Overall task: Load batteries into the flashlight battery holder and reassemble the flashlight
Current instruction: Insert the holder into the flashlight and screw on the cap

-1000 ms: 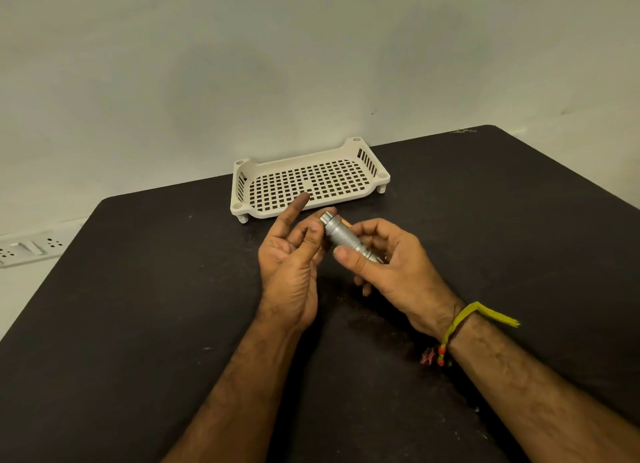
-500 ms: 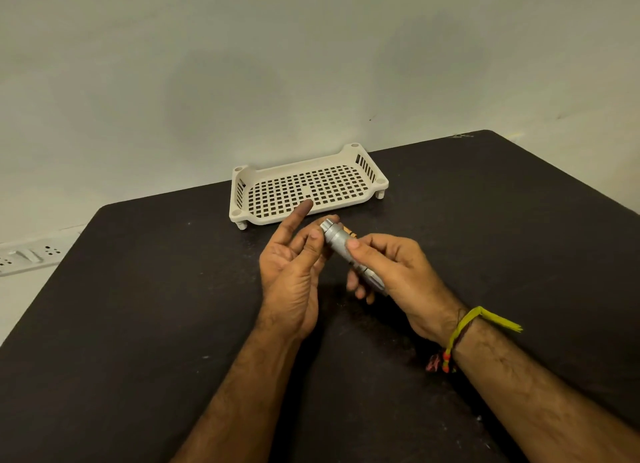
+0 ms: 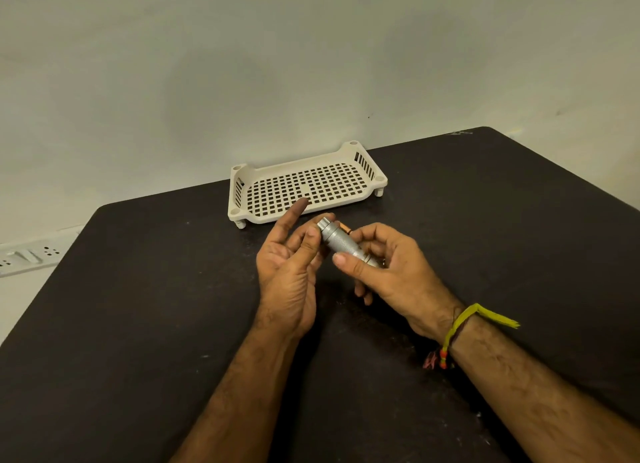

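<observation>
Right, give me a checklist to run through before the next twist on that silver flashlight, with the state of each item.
1. Right hand grips the knurled silver metal flashlight: ok.
2. Left hand has thumb and fingers at the end cap: ok.
3. End cap fully seated on the body: cannot tell.
4. Batteries and holder inside the body: cannot tell; an orange piece shows behind the flashlight.
5. No loose parts in the cream perforated plastic tray: ok.
6. No loose parts on the black table: ok.
</observation>
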